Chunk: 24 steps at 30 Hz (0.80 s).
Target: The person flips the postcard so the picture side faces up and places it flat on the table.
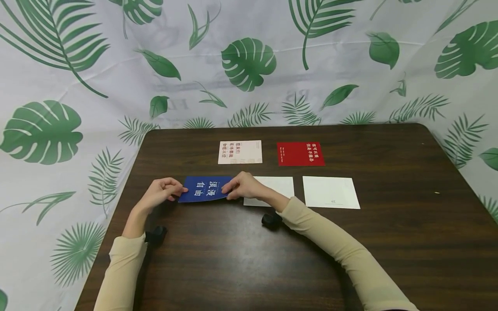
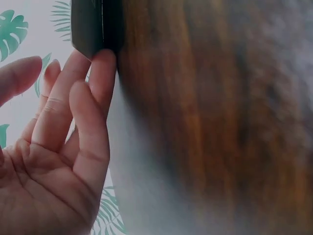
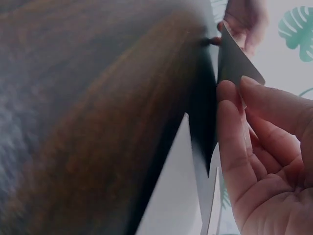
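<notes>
Both hands are on a blue card with white characters, at the left part of the table. My left hand holds its left edge; in the left wrist view fingertips meet the card's corner. My right hand pinches the right edge between thumb and fingers, also seen in the right wrist view. There the card appears edge-on and tilted, lifted off the table. Beneath and beside the right wrist lies a white card, partly covered by the hand.
A second white card lies farther right. Behind, a pale pink card and a red card lie on the dark wooden table. A white leaf-printed cloth hangs beyond the far edge.
</notes>
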Available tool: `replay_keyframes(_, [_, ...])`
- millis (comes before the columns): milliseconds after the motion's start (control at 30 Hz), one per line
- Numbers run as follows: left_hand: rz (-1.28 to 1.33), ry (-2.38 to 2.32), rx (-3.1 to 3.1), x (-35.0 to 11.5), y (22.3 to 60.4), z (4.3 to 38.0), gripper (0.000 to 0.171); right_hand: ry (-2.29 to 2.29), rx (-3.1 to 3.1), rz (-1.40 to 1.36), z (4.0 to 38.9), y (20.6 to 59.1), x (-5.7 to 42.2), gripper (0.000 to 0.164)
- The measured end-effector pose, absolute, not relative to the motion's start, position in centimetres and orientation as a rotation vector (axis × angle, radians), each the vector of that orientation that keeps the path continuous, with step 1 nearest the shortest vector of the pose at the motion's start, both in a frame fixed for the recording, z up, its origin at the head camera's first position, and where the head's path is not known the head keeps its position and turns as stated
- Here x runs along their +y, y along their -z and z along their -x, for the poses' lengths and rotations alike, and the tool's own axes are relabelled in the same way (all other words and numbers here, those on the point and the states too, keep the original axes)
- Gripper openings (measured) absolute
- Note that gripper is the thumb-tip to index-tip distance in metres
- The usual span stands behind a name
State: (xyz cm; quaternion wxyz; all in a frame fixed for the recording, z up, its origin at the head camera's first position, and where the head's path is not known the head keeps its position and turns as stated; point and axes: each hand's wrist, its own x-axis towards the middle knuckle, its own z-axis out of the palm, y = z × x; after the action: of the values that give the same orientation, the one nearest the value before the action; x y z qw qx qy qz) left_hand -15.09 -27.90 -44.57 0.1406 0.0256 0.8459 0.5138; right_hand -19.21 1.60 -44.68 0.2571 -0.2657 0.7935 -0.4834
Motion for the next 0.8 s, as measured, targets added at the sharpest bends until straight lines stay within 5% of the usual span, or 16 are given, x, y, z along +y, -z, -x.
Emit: replay_keyframes(800, [-0.011,-1.346,2.464,-27.41,44.61,15.61,0.027,1.194,2.208,0.636,18.74,45.29,1.21,0.024])
